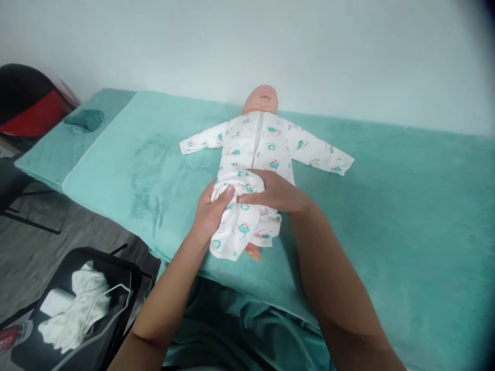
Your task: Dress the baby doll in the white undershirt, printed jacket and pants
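Note:
A baby doll (263,98) lies on its back on a green padded bed, its head toward the wall. It wears a white printed baby top (235,139) with both sleeves spread outward. Matching white baby pants (242,226) are around its legs, and one small foot (253,251) shows below the hem. My left hand (209,211) grips the left side of the pants, thumb on top. On the other side my right hand (273,190) holds the bunched pants fabric, thumb and fingers closed on it. The doll's upper legs are hidden by cloth and hands.
The green bed cover (394,206) stretches to both sides against a white wall. At lower left, a black chair (127,273) carries crumpled white clothing (77,309), a white hanger (108,330) and a white box (56,303). A bottle (15,335) is beside them. A red-black chair (34,113) stands farther back.

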{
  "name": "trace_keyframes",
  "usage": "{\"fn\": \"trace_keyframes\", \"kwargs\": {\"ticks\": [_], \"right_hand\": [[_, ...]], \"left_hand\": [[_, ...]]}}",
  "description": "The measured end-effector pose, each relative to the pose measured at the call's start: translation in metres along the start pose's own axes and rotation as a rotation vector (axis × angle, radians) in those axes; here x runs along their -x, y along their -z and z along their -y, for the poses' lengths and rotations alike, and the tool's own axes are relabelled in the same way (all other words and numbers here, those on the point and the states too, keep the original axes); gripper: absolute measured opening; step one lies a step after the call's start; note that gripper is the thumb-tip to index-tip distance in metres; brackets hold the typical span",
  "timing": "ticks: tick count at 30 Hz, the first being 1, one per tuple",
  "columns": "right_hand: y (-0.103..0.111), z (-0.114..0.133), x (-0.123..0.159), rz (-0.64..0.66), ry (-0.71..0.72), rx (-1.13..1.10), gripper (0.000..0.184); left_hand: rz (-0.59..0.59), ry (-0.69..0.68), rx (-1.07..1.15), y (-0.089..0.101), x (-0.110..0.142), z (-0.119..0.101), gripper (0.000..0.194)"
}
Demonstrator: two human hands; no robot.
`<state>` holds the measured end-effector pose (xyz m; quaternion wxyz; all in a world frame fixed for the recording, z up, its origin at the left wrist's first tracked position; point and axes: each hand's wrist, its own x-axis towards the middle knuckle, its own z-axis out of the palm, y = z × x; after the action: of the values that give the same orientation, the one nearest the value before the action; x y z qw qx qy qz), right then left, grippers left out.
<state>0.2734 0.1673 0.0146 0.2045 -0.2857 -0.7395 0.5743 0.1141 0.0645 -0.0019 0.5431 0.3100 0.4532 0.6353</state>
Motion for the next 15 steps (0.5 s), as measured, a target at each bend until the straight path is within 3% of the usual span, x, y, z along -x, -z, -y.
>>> {"fn": "trace_keyframes", "kwargs": {"ticks": [9, 15], "right_hand": [[-0.006, 0.005, -0.001, 0.151, 0.068, 0.289, 0.023], [-0.009, 0.009, 0.002, 0.197, 0.002, 0.369, 0.022]], "left_hand": [[-0.285, 0.149, 0.148, -0.021, 0.079, 0.005, 0.033], [-0.36, 0.208, 0.315, -0.035, 0.103, 0.004, 0.032]]}}
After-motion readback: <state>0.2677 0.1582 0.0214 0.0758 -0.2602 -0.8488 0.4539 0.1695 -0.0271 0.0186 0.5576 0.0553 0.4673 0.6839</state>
